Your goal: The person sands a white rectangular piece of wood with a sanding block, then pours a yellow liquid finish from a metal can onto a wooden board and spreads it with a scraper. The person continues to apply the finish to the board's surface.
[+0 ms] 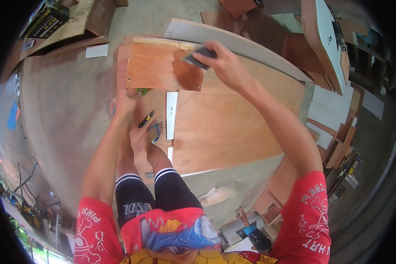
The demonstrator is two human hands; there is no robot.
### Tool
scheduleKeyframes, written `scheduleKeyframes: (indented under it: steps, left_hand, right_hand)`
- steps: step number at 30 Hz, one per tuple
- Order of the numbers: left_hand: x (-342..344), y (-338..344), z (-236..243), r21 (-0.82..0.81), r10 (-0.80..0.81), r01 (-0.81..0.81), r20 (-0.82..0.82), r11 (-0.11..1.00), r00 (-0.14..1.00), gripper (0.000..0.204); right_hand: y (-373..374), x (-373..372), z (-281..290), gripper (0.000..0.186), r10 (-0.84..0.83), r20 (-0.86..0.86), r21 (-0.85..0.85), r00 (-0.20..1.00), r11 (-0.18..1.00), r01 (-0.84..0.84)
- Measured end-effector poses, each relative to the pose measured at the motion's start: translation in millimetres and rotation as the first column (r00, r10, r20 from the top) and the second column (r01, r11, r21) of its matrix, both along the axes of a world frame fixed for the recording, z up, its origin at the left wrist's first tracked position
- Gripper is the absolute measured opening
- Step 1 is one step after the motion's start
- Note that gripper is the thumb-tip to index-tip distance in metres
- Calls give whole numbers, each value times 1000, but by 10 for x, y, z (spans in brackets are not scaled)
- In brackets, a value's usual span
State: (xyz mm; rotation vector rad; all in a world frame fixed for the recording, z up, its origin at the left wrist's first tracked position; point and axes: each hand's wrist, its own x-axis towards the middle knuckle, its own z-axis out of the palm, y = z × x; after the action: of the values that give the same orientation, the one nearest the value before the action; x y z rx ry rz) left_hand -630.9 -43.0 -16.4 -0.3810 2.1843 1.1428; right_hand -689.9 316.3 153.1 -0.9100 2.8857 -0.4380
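Observation:
A rectangular plywood board [149,64] is raised in front of me, with small holes at its lower corners. My left hand [126,101] is closed at its lower left edge, fingers partly hidden by the board. A small green thing [141,91] shows beside that hand. My right hand [226,61] grips a dark, flat spreader [199,58] against the board's upper right part. Around the spreader lies a darker, glossy wet patch [185,74], with shiny streaks nearby. Below the board, a black and yellow utility knife [146,119] lies close to my sandalled foot.
A large plywood sheet [233,127] lies ahead, with a narrow white strip [172,115] by its left edge. Behind it stretches a long pale panel [233,44]. Cabinet parts [339,145] are stacked at right. Another person [257,237] is near the bottom. A box [46,20] sits upper left.

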Motion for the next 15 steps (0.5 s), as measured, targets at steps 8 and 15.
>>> scheduleKeyframes:
  steps: [8, 15]
  left_hand:
    - [371, -748, 172, 1, -35, 37, -277, 999, 960, 86]
    - [1711, -1699, 728, -164, 151, -147, 9, 975, 989, 64]
  right_hand:
    - [23, 49, -369, 42, 56, 63, 75, 996, 995, -60]
    - [630, 1384, -243, 43, -179, 208, -32, 961, 981, 190]
